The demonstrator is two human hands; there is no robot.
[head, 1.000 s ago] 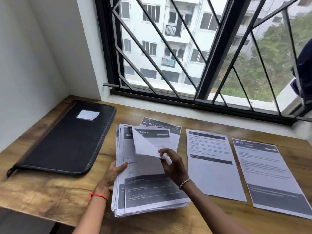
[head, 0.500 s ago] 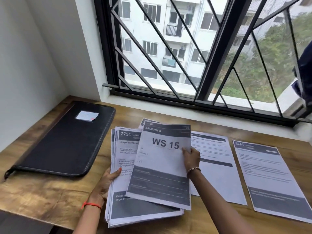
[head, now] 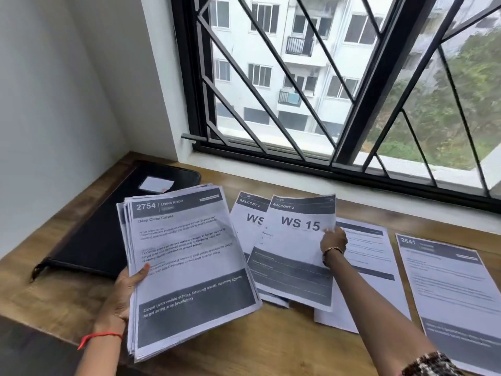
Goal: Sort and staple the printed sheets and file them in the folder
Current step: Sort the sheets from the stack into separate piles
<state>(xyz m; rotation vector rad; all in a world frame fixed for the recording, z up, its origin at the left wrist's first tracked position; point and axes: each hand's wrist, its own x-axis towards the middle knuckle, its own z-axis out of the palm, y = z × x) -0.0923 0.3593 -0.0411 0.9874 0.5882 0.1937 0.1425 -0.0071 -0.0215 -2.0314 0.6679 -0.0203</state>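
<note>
My left hand (head: 123,291) grips a thick stack of printed sheets (head: 187,267) by its left edge and holds it tilted above the wooden table (head: 284,346); the top page reads "2754 Living Room". My right hand (head: 333,241) pinches the right edge of a "Balcony 3, WS 15" sheet (head: 294,251), which lies over a "Balcony 2" sheet (head: 248,221). Two more single sheets lie further right, a plain one (head: 371,256) and one headed "2641" (head: 447,291). A black zipped folder (head: 92,229) lies at the left, partly behind the stack.
A white wall closes the left side. A barred window (head: 339,90) with a white sill (head: 325,183) runs along the back of the table. The table's front edge is close to my body. A small white label (head: 156,184) sits on the folder.
My left hand lifted the stack off the table and swung it left. My right hand pulled the WS 15 sheet off the stack and carried it right, onto the Balcony 2 sheet.
</note>
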